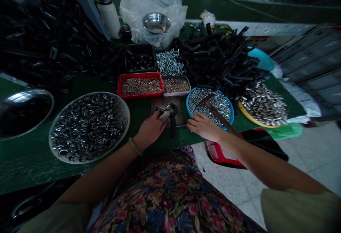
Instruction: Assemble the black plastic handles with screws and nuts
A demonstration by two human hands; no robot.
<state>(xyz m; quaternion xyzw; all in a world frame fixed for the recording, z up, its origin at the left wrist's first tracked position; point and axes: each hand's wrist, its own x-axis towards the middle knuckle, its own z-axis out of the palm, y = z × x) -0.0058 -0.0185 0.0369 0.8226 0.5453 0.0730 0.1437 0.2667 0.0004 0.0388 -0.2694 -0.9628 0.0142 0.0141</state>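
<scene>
My left hand [151, 129] is closed on a black part with a ring-shaped end [173, 119] and a small shiny metal piece at its top. The thumb or a finger of this hand has a pale wrap on it. Beneath the part lies a flat metal plate [181, 109] on the green table. My right hand [203, 127] is to the right of the plate, at the near rim of a blue tray [232, 114] of small metal nuts. Its fingers are drawn together; a tiny thing may be between the fingertips. A hammer [217, 113] lies across the nuts.
Behind the plate stand a red tray [119, 85] of thin pins, a tray of small rivets [176, 85] and one of screws [170, 62]. A round tray [53, 144] of metal rings is left, a yellow tray [246, 114] of metal sleeves right. Black parts [213, 55] are heaped behind.
</scene>
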